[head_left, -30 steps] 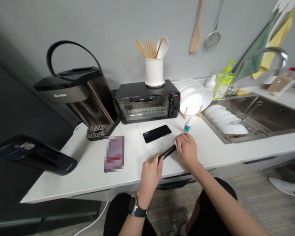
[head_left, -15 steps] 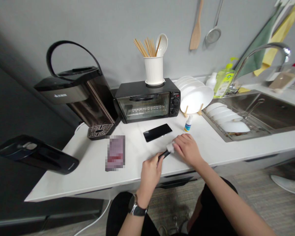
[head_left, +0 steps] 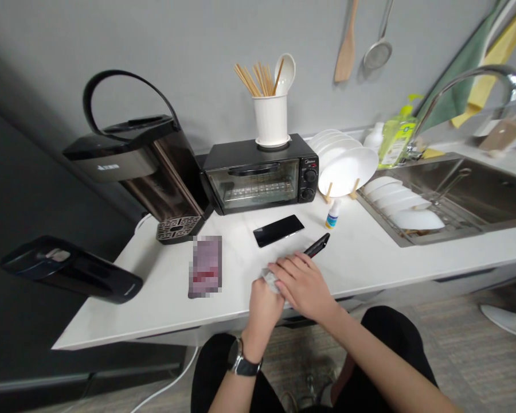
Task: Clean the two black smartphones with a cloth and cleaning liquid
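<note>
- The two hands meet over the near edge of the tabletop (head_left: pixel 374 258), the right hand (head_left: pixel 301 284) lying across the front of the left hand (head_left: pixel 265 307), with a watch (head_left: pixel 243 358) on the left wrist.
- From where I stand, the right hand is closed over a crumpled white tissue (head_left: pixel 272 279), which shows between the two.
- A slim black object (head_left: pixel 318 245) pokes out past the right hand, slanting away over the tabletop (its other end is covered, so I can't tell whether the left hand grips it).
- Just beyond lies a phone (head_left: pixel 278 230), dark screen up; a small spray bottle (head_left: pixel 332 215) stands near the black object's exposed tip.
- Off to the left rests a purple item (head_left: pixel 205 267), its surface pixelated.
- Behind the phone sits a toaster oven (head_left: pixel 258 178), with a white utensil pot (head_left: pixel 271 121) on top.
</note>
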Tool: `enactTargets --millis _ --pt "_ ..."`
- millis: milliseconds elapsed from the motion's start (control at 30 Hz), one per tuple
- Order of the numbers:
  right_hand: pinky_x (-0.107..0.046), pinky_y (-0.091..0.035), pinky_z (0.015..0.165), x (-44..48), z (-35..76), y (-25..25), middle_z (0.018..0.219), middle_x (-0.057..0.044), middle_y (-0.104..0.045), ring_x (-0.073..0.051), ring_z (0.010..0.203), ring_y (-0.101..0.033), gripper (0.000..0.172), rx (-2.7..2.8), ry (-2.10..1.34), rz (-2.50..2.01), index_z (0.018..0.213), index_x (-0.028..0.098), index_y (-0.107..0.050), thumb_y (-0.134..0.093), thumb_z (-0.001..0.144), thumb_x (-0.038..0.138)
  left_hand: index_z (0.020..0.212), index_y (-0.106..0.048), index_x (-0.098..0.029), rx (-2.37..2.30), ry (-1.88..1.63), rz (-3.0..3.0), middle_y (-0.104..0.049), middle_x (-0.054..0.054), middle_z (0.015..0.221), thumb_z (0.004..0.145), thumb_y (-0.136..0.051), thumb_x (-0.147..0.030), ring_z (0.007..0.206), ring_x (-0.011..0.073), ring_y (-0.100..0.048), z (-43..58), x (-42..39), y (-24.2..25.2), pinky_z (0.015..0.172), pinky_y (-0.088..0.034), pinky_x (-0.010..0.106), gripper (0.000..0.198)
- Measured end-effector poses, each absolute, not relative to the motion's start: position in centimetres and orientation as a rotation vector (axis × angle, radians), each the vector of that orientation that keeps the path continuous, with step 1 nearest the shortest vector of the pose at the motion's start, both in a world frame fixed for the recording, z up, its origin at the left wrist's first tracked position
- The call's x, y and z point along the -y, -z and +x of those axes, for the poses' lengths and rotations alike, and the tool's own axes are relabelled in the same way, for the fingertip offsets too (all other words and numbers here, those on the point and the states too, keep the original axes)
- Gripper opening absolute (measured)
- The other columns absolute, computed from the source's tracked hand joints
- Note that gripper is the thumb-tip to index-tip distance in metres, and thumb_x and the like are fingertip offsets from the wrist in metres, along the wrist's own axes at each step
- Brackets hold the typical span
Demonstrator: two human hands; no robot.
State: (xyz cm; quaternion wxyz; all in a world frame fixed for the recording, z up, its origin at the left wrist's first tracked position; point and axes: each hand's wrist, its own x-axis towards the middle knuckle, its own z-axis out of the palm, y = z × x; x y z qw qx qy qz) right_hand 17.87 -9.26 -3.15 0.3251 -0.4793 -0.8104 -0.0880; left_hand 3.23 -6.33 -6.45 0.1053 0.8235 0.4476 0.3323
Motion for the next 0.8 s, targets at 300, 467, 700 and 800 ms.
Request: enactTargets --millis 300,467,700,800 --pt "-0.046 -0.041 0.100 5.9 23.3 2.0 0.089 -0.009 -0.069 -0.027 0.096 -0.058 0.038 1.785 0.315 -1.566 0.092 0.019 -0.067 -0.033 0.108 0.020 0.113 -0.071 -0.019 -1.284 -0.986 2.343 -0.081 0.007 0.089 0.106 -0.052 -0.024 0.070 0.0202 -0.076 4.0 6.8 5.2 0.064 -0.053 0.026 0.021" --pt "-0.048 -0.024 0.123 9.2 14.7 2.8 0.120 -0.008 -0.071 -0.026 0.124 -0.055 0.033 1.946 0.162 -1.317 0.128 0.017 -0.064 -0.039 0.107 0.022 0.076 -0.069 -0.017 -1.316 -0.956 2.377 -0.075 0.009 0.069 0.093 -0.044 -0.005 0.058 0.0212 -0.069 3.5 6.4 6.1 0.053 -0.047 0.028 0.032" --pt "-0.041 -0.046 0.087 7.0 23.4 2.8 0.087 -0.008 -0.069 -0.026 0.086 -0.058 0.035 2.041 0.331 -1.397 0.099 0.018 -0.071 -0.040 0.109 0.031 0.101 -0.074 -0.018 -1.269 -0.964 2.344 -0.080 0.008 0.083 0.103 -0.051 -0.020 0.068 0.0202 -0.075 3.5 6.4 5.1 0.065 -0.053 0.026 0.023" --pt "-0.045 -0.045 0.092 5.5 25.4 2.1 0.081 -0.009 -0.066 -0.027 0.085 -0.058 0.043 1.865 0.341 -1.546 0.085 0.018 -0.068 -0.033 0.109 0.023 0.112 -0.073 -0.019 -1.264 -0.982 2.318 -0.080 0.007 0.084 0.105 -0.053 -0.027 0.066 0.0195 -0.075 4.0 6.5 4.7 0.063 -0.052 0.025 0.023"
